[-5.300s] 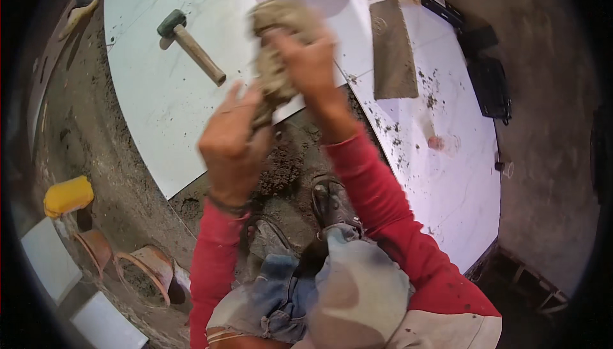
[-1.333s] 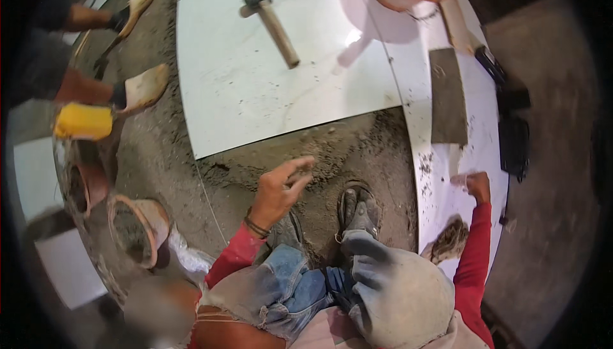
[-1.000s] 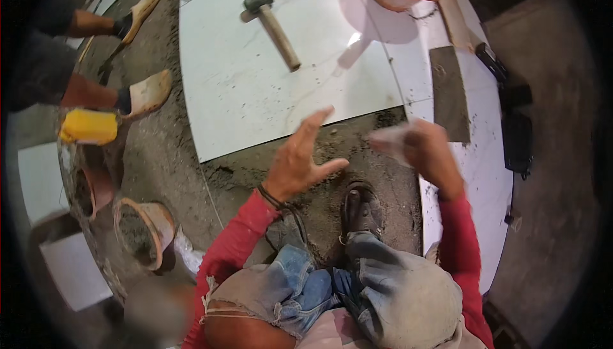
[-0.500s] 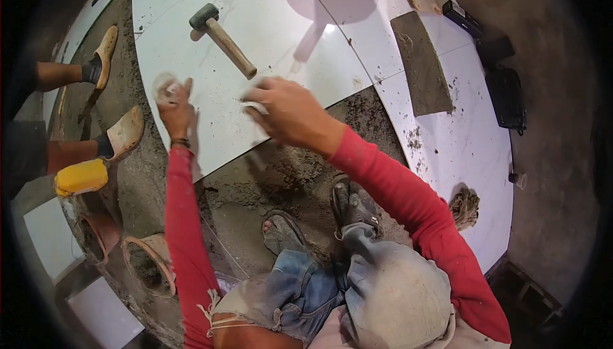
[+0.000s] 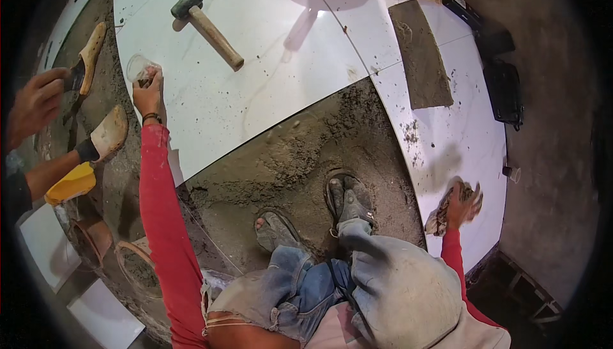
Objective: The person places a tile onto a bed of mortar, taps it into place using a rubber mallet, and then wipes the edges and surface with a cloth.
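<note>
My left hand (image 5: 149,94) is closed around a clear plastic cup (image 5: 136,67) over the left edge of a large white floor tile (image 5: 211,103). Far to the right, my right hand (image 5: 458,210) grips a crumpled, dirty rag (image 5: 437,222) lying on another white tile; part of the rag is hidden under the hand. A rubber mallet (image 5: 207,30) with a dark head and wooden handle rests on the large tile, beyond my left hand.
Wet mortar (image 5: 287,151) surrounds my sandaled feet. At the left are a co-worker's hand (image 5: 38,103) and clogs (image 5: 110,133), a yellow container (image 5: 70,184) and mortar-crusted buckets (image 5: 137,253). A grey mortar-coated slab (image 5: 421,59) and a black case (image 5: 504,94) lie right.
My right hand has moved from near the mallet handle to the rag and taken hold of it. My left hand still holds the cup. The co-worker's hand has come into view.
</note>
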Tool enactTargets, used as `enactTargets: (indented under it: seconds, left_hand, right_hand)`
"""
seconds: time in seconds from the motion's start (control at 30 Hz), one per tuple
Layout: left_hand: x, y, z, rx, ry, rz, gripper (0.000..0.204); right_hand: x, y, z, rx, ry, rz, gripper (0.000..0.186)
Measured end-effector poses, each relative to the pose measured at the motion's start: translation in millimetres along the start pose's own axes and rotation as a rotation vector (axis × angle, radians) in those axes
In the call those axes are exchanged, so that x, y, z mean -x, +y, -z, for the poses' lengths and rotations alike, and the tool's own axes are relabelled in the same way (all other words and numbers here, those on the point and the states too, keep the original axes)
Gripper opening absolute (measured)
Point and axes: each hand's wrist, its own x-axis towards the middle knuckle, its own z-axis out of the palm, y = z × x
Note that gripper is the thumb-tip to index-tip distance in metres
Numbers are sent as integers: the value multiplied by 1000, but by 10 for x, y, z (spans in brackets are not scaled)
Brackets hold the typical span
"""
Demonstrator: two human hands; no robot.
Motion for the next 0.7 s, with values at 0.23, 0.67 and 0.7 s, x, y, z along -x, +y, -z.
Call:
enactTargets:
  seconds: [0.23,0.67,0.7]
  left_hand:
    - [822,349,183,202,136,88,61]
    - [2814,1088,538,197,-54,-128,38]
    - [2908,1080,478,281,-131,-59,37]
  right_hand:
    - [339,752,-806,49,-252,-182,69]
    - [-1222,-3336,1589,-1321,-989,867,40]
    - [-1282,-3780,1560,-1287,-887,992,43]
